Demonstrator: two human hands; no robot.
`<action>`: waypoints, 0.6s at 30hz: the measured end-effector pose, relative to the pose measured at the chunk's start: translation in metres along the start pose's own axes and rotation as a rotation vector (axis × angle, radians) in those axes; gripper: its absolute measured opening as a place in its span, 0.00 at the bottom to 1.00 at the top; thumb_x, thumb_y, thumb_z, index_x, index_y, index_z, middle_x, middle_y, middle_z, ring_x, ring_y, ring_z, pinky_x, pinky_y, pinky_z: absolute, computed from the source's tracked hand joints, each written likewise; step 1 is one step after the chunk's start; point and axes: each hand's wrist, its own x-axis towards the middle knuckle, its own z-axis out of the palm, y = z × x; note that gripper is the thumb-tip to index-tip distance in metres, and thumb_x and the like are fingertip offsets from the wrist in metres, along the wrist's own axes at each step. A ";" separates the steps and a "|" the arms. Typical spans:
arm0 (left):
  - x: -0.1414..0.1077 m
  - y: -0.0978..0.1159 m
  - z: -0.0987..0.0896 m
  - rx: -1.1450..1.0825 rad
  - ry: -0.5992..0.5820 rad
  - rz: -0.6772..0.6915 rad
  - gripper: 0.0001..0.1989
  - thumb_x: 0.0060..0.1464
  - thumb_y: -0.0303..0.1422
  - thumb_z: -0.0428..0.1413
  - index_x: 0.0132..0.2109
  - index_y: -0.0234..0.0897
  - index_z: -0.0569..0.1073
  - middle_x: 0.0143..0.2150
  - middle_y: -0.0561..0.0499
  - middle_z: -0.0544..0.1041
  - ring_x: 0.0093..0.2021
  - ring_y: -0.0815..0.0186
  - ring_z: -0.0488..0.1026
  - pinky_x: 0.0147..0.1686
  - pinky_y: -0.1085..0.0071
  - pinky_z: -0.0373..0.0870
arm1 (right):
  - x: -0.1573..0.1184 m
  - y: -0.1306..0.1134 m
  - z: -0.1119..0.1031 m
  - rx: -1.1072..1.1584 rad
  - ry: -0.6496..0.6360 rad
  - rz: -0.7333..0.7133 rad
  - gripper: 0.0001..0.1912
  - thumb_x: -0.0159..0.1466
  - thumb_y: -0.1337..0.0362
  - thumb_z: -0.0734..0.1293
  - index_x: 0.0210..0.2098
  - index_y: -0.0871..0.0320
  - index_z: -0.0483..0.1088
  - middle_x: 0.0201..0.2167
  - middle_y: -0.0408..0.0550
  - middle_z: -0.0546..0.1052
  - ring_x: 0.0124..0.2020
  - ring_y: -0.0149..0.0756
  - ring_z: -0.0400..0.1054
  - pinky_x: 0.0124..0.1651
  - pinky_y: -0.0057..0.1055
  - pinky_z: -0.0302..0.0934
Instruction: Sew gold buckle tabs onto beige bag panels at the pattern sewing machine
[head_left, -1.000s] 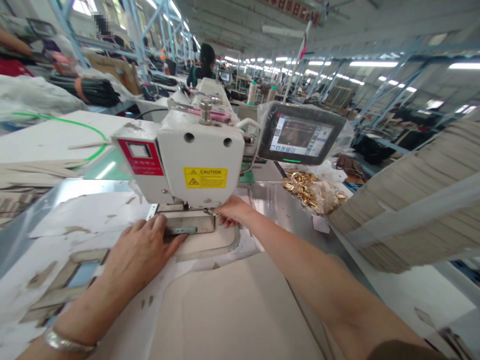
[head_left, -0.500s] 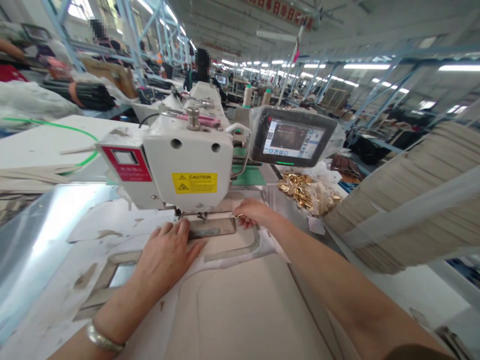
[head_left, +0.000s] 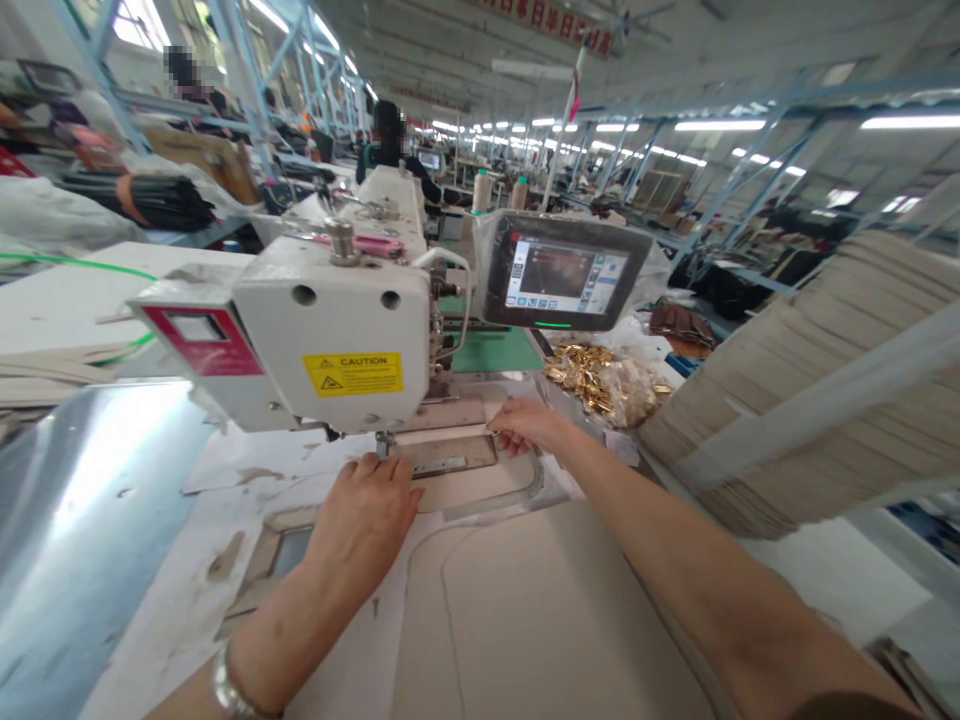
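1. Head view: a pale panel (head_left: 480, 488) lies in a clear-edged template (head_left: 536, 480) on the steel table (head_left: 90, 500), its near part under a metal clamp plate (head_left: 441, 467), just in front of the needle bar (head_left: 385, 442) of a white sewing machine (head_left: 334, 340).
2. The left hand (head_left: 364, 510) lies open and flat, fingers spread, pressing on the panel beside the clamp plate.
3. The right hand (head_left: 529, 425) has its fingers curled at the end of a pale strip (head_left: 442, 433) that runs toward the needle bar. Whether those fingers grip the strip, I cannot tell.
4. Risks: the left fingertips sit close to the needle bar, so a start of the machine could catch them. A slip of the right hand could drag the strip out of line, and uneven pressure from the left could shift the panel in its template, either of which could put the stitching off its line.
5. Around the work, a touch screen (head_left: 559, 285) in a plastic cover stands right of the machine, with a clear bag of gold metal fittings (head_left: 604, 385) below it.
6. Further right, a tall stack of beige panels (head_left: 795, 400) leans under a strap. A co-worker (head_left: 388, 140) sits at the next machine along the row.
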 end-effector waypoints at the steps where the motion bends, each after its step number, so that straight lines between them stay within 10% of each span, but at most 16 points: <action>1: 0.000 0.006 -0.002 -0.023 0.004 -0.003 0.11 0.60 0.32 0.49 0.41 0.34 0.74 0.40 0.40 0.77 0.45 0.49 0.72 0.44 0.54 0.68 | 0.000 0.000 0.000 0.010 0.002 -0.004 0.07 0.61 0.70 0.65 0.26 0.60 0.64 0.14 0.41 0.72 0.12 0.27 0.65 0.16 0.20 0.56; 9: -0.006 0.066 -0.008 -0.408 -0.158 0.202 0.14 0.57 0.38 0.55 0.48 0.35 0.73 0.48 0.42 0.73 0.49 0.54 0.70 0.51 0.56 0.68 | -0.008 -0.002 0.003 0.069 0.039 -0.019 0.08 0.61 0.70 0.66 0.26 0.60 0.64 0.15 0.39 0.72 0.13 0.26 0.66 0.18 0.19 0.57; 18: -0.004 0.081 -0.018 -0.312 -0.292 0.226 0.13 0.56 0.34 0.56 0.47 0.34 0.73 0.49 0.41 0.74 0.52 0.51 0.69 0.53 0.54 0.67 | -0.020 0.005 0.000 -0.113 0.202 -0.177 0.07 0.58 0.69 0.67 0.25 0.58 0.65 0.17 0.39 0.70 0.18 0.26 0.65 0.23 0.21 0.57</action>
